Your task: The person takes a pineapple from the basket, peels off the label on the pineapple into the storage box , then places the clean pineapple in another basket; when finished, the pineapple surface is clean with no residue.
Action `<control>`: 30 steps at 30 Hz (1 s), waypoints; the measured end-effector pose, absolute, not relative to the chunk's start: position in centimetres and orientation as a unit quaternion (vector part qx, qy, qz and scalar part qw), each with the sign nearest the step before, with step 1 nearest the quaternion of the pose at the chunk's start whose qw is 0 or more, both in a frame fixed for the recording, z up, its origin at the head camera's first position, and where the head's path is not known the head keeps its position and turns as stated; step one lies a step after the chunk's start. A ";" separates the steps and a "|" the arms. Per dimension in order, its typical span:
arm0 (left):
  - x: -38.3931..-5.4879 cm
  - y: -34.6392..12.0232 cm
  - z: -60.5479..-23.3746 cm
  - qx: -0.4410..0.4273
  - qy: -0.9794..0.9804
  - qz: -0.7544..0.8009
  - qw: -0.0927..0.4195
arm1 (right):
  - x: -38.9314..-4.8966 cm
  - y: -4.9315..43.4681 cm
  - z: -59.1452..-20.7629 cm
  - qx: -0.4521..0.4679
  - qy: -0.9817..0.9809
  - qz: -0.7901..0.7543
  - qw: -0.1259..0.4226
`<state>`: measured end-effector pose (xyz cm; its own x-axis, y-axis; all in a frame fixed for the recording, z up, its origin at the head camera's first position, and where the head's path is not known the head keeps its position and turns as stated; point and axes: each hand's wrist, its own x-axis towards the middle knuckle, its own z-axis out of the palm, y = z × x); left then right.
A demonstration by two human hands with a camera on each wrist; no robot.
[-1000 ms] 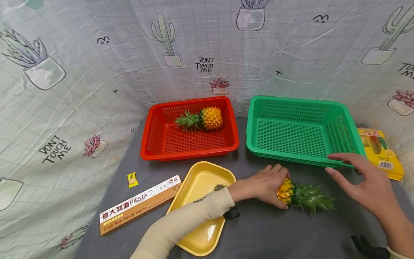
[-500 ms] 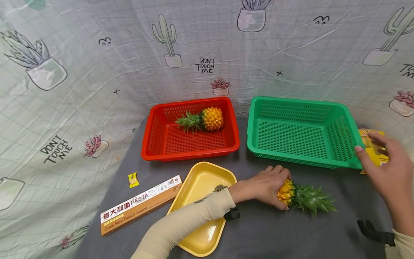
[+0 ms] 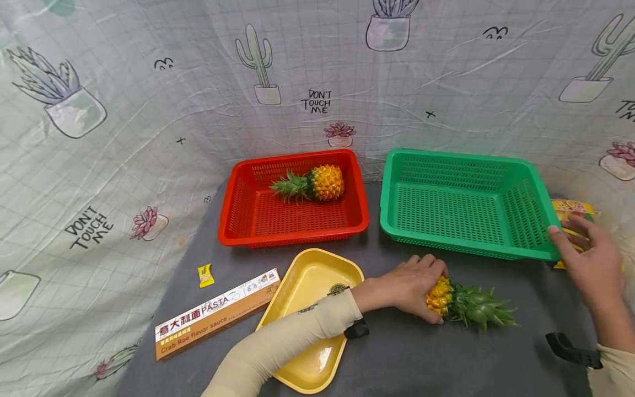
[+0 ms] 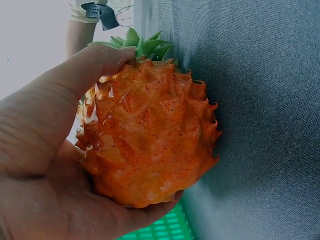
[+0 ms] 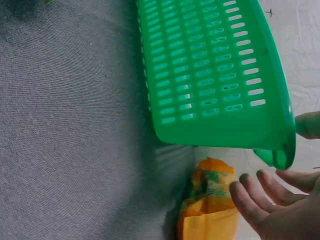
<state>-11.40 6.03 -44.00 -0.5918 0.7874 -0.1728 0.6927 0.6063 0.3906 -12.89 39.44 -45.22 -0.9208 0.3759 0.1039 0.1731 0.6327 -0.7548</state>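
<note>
My left hand (image 3: 415, 284) grips a small pineapple (image 3: 440, 296) lying on the grey table, its green crown pointing right. In the left wrist view the thumb presses near the crown of the pineapple (image 4: 150, 135) and the other fingers curve round its base. My right hand (image 3: 592, 256) is at the right front corner of the green basket (image 3: 461, 245), with its thumb at the rim. In the right wrist view, the spread, slightly bent fingers (image 5: 265, 200) lie just outside the rim. Another pineapple (image 3: 327, 182) rests on its side in the red basket (image 3: 292, 238).
A yellow bag (image 3: 572, 208) with a printed mango stands right of the green basket, partly behind my right hand. My left forearm crosses over a yellow tray (image 3: 317, 264). Left of it are a pasta box (image 3: 218, 314) and a small yellow packet (image 3: 205, 275). Printed cloth (image 3: 297, 66) hangs behind.
My right hand has moved rightward from in front of the green basket to its right front corner. My left hand stays on the pineapple. The baskets look unmoved.
</note>
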 end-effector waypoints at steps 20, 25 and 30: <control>-11.4 6.5 -44.5 0.422 0.882 0.131 0.163 | -13.8 40.8 -46.4 -0.167 -0.856 0.485 0.070; -11.3 6.6 -44.4 0.423 0.884 0.121 0.161 | -13.8 41.5 -46.5 -0.164 -0.802 0.572 0.042; -11.3 6.7 -44.4 0.425 0.883 0.119 0.160 | -13.7 41.8 -46.7 -0.165 -0.781 0.602 0.033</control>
